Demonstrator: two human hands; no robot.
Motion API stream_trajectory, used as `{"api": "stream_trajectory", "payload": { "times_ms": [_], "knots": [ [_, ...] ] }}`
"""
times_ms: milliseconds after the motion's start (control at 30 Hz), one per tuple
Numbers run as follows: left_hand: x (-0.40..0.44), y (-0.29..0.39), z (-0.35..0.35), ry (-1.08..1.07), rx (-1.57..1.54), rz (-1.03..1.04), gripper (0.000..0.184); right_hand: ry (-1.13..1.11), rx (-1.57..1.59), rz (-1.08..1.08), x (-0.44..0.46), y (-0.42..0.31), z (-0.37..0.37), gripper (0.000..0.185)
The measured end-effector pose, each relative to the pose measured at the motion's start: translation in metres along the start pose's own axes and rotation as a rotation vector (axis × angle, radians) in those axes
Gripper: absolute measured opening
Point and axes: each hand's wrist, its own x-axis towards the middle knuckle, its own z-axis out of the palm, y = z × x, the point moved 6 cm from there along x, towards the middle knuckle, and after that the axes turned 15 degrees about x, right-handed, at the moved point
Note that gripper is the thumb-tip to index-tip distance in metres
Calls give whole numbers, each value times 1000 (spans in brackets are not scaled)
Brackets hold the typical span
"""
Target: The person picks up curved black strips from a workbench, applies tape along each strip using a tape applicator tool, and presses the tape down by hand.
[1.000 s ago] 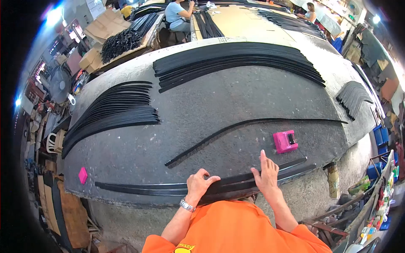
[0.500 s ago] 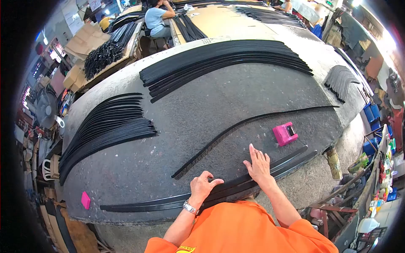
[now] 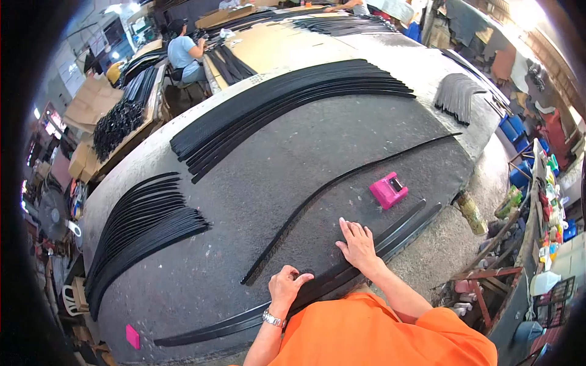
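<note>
Two long black strips [image 3: 390,236] lie side by side along the near edge of the dark table [image 3: 238,226]. My left hand [image 3: 289,287], with a metal watch on its wrist, rests at the strips with thumb and fingers apart. My right hand [image 3: 358,245] lies with fingers spread on the strips and the table just beyond them. A single curved black strip [image 3: 317,194] lies farther in. Beyond my right hand sits a pink tape dispenser [image 3: 388,190]. A small pink block [image 3: 132,337] is at the near left.
Fanned black strips [image 3: 140,226] lie at the left, a larger bundle [image 3: 274,104] at the far side, and a grey bundle [image 3: 458,96] at the far right. A person in a light blue shirt [image 3: 183,53] sits beyond the table. A post [image 3: 472,213] stands by the right edge.
The view has turned, so the table and strips appear more tilted. Both hands stay by the two near strips, with only slight shifts in finger position.
</note>
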Motion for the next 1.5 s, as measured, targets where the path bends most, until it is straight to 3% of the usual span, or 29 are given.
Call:
{"api": "stream_trajectory", "payload": {
  "times_ms": [200,600,900,1000,1133,1200,1500],
  "knots": [
    [-5,-4,-1,-108,59,-95,61,7,-8,16,1,-1,2,79],
    [-12,-20,-9,-25,-14,-45,64,-26,-45,49,-1,-3,11,86],
    [-20,-24,-10,-96,-13,-163,66,-78,-73,41,1,-5,8,87],
    [-26,-26,-16,43,1,-118,62,-93,-51,32,1,-11,3,88],
    [-32,-40,-13,-104,-65,-114,69,-108,-49,36,1,1,15,91],
    [-33,-45,-6,-35,-115,-62,70,-122,-75,29,0,12,22,92],
    [-39,-39,-10,-13,-161,-190,68,-230,-106,87,3,10,17,91]
  ]
}}
